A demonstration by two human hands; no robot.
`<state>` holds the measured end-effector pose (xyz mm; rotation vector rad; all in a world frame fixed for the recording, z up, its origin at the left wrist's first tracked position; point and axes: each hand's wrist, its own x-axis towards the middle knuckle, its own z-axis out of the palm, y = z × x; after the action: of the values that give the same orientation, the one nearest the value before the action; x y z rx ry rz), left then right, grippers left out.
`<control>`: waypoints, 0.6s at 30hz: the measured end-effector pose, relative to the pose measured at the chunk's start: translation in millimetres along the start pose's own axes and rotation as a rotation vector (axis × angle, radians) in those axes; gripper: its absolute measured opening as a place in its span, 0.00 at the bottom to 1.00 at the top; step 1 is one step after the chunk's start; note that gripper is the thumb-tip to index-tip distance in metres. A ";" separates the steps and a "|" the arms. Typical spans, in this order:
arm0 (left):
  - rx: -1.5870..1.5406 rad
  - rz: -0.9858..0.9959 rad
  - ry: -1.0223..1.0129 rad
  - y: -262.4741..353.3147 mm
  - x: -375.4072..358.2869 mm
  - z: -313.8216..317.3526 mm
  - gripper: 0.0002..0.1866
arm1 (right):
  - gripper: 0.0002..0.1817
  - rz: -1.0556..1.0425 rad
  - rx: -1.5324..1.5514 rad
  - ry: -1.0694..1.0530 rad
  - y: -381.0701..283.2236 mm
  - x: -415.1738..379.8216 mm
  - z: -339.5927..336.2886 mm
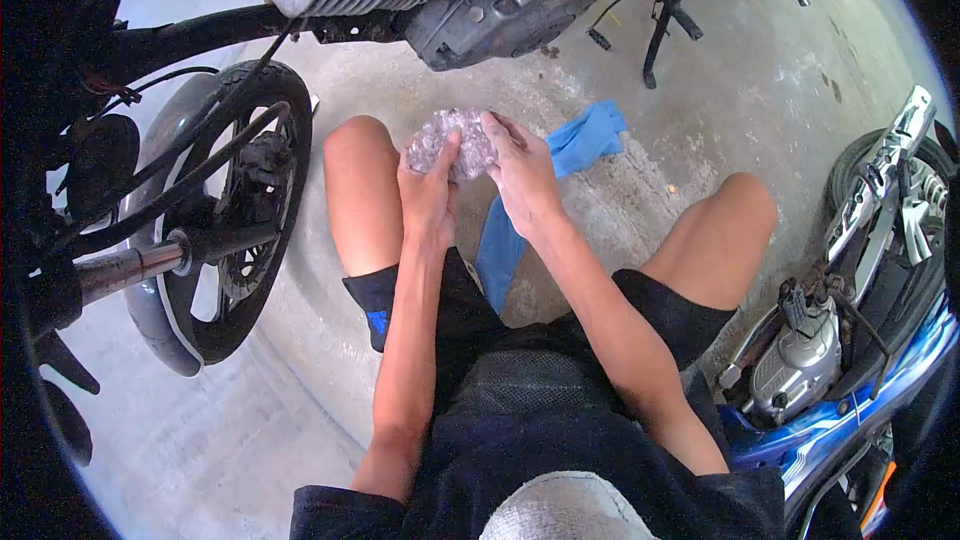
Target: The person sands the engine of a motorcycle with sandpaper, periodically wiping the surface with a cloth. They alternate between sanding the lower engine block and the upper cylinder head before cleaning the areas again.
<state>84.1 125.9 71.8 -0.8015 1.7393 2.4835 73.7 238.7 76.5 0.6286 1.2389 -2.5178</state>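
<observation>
Clear crumpled plastic wad (452,143), seemingly one, gripped by fingers of both hands.

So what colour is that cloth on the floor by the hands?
Blue. The cloth lies on the concrete, seen clearly in the head view.

A pale grey concrete floor (720,110), stained and speckled, fills the scene. A blue cloth (570,165) lies crumpled on it, trailing toward the viewer. At the left, a motorcycle's front wheel (225,210) stands on the floor. At the top, a kickstand (660,35) props a stripped motorcycle on the concrete. At the right, a blue motorcycle (850,340) rests on the floor, its tyre partly visible.
</observation>
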 end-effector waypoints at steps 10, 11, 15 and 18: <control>-0.112 0.001 0.052 6.7 42.4 35.4 0.12 | 0.19 0.085 0.420 -0.166 -6.8 63.5 6.4; -0.111 -0.001 0.052 10.1 42.9 35.3 0.12 | 0.19 0.085 0.420 -0.164 -12.6 63.7 8.0; -0.277 -0.108 -0.080 26.5 40.5 26.1 0.10 | 0.20 0.127 0.706 -0.351 -38.5 46.7 20.3; -0.363 -0.214 -0.093 39.9 53.1 20.8 0.10 | 0.19 0.171 0.884 -0.437 -36.5 62.8 23.6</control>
<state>18.1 114.0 90.4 -0.8215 1.1221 2.6686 -2.3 238.9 83.5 0.2802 -0.1088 -2.7526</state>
